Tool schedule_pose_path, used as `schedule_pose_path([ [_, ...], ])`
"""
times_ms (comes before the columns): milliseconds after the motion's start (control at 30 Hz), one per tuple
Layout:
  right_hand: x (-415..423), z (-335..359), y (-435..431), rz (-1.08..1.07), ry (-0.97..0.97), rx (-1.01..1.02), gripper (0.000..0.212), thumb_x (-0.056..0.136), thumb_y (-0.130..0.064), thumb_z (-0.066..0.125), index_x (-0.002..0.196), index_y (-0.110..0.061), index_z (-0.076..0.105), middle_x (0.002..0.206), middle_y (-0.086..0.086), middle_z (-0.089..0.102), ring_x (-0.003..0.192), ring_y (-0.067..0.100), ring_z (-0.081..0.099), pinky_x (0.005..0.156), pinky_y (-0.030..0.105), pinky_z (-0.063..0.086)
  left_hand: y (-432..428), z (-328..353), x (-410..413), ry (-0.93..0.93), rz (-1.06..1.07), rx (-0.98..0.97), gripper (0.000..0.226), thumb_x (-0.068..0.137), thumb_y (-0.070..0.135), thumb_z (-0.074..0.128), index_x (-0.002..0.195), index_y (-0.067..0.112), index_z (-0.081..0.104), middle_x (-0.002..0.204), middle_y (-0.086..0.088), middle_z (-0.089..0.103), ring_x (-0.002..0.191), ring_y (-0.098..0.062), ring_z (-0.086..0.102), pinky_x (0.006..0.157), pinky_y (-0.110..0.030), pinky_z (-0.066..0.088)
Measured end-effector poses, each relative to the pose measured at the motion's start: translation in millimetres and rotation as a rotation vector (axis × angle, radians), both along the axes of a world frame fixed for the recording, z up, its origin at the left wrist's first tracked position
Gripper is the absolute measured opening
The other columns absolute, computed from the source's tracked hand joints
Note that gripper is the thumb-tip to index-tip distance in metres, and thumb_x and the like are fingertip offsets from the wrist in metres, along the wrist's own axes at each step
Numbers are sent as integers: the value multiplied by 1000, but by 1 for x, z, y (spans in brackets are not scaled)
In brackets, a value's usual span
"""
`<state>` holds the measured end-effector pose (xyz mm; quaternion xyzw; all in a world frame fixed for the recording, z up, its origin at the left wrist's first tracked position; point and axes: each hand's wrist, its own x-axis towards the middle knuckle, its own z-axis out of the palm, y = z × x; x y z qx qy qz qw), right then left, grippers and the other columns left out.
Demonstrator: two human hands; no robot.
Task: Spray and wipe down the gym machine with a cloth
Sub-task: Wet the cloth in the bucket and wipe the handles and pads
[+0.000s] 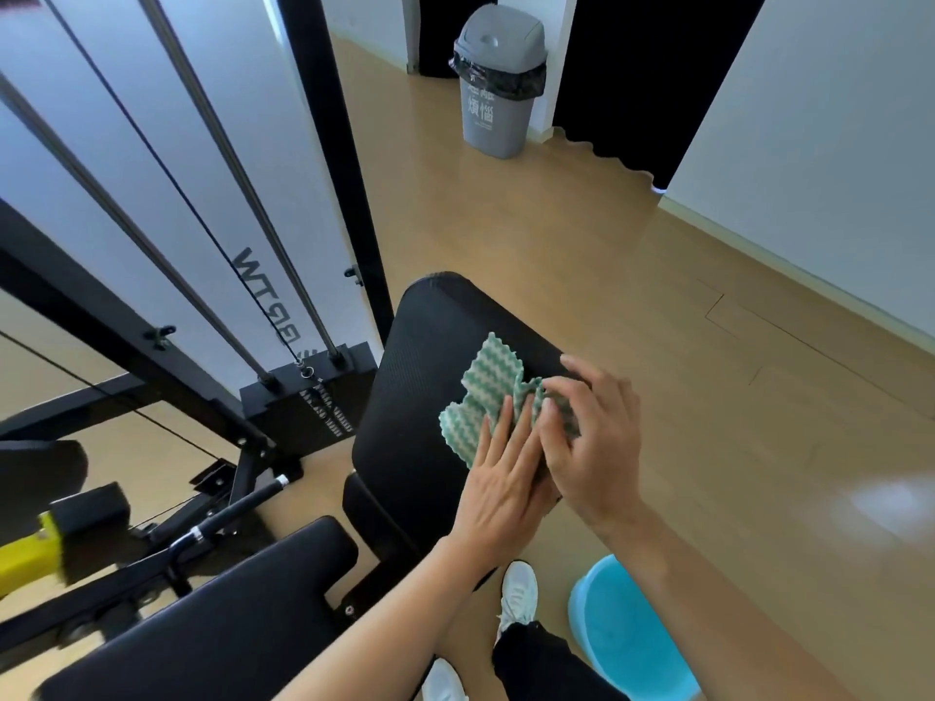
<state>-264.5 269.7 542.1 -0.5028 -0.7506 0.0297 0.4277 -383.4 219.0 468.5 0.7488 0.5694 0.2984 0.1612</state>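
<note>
The gym machine (324, 144) fills the left half of my view, its black upright, rails and cable slanting down from the upper left. Its black seat pad (430, 356) sits at centre, with a second pad (227, 614) at lower left. A grey bin (498, 83) stands at top centre and a blue tub (622, 634) sits on the floor at lower right.

The green-and-white cloth (485, 392) lies rumpled on the right side of the seat pad. My left hand (501, 483) presses it flat with straight fingers. My right hand (597, 437) curls its fingers round the bunched right edge.

I take this as the wiping step, with the cloth being regathered. No spray bottle shows. Next I'd need a tidy wad, then firm strokes over the bare upper left of the pad.
</note>
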Motion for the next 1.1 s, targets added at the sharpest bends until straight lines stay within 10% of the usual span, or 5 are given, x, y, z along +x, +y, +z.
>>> schedule_pose_path([
  [267,6,5,35,-23,-98,-379,54,92,-58,57,136,-26,62,120,-3,69,109,21,65,87,34,51,23,-30,-47,130,136,-119,66,103,66,11,157,45,-20,167,5,-31,154,-36,-27,124,-64,-5],
  [600,1,-4,32,-120,10,-347,57,87,-64,57,129,-28,67,108,-7,71,96,15,67,76,30,52,94,-20,-102,-467,692,-392,63,108,54,18,162,37,-10,170,-2,-23,156,-31,-21,122,-63,-11],
  [800,2,-7,31,-118,50,-280,53,89,-56,59,125,-20,71,111,-3,74,97,18,70,80,29,51,34,-30,-23,-384,565,-348,78,97,60,6,159,20,-16,165,-3,-30,152,-22,-31,124,-50,-19],
  [967,5,-9,29,-118,78,-282,50,90,-52,59,124,-18,72,116,-3,75,104,18,70,84,22,46,-44,-49,56,-196,320,-390,76,102,63,11,139,2,36,169,-19,-2,150,-28,-36,124,-58,-14],
  [1100,4,-10,29,-120,104,-279,49,90,-51,60,123,-17,72,117,-3,74,105,17,70,86,18,44,-46,-59,44,-166,300,-317,69,105,57,19,161,25,-4,169,-6,-23,151,-31,-35,122,-53,-21],
])
